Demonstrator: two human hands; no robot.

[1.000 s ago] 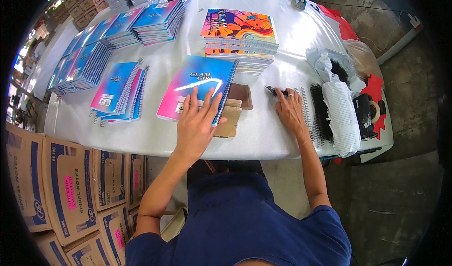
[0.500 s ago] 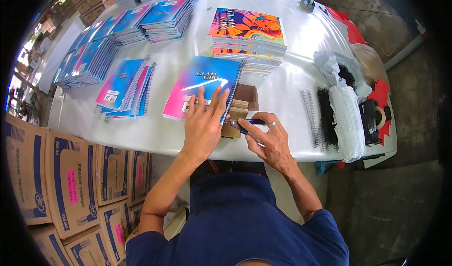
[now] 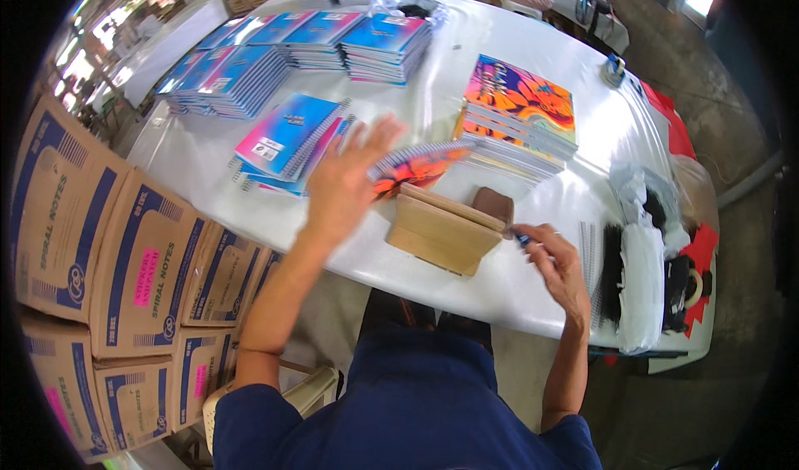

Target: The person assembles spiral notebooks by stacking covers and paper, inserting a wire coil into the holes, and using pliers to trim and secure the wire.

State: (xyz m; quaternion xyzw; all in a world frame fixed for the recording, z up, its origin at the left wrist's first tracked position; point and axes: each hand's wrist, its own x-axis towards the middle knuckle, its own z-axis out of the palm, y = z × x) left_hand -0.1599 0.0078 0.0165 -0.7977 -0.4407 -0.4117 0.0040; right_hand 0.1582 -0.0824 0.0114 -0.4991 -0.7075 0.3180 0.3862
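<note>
My left hand, blurred by motion, holds the left end of a spiral notebook. The notebook is tilted up, its wire binding along the top and an orange patterned cover showing. Just to its right and nearer me stands a tan wooden block, with a small brown block behind it. My right hand is closed around small blue-handled pliers, mostly hidden by the fingers, beside the block's right end. A few blue and pink spiral notebooks lie in a loose pile left of my left hand.
Stacks of blue-pink notebooks line the table's far left. An orange-covered notebook stack stands beyond the block. Black wire coils, a white wrapped bundle and a tape roll lie right. Cartons are piled at left.
The notebook has come off the block and tilted, its orange cover now showing instead of the blue-pink one. My right hand has drawn the pliers away to the right. The view has shifted.
</note>
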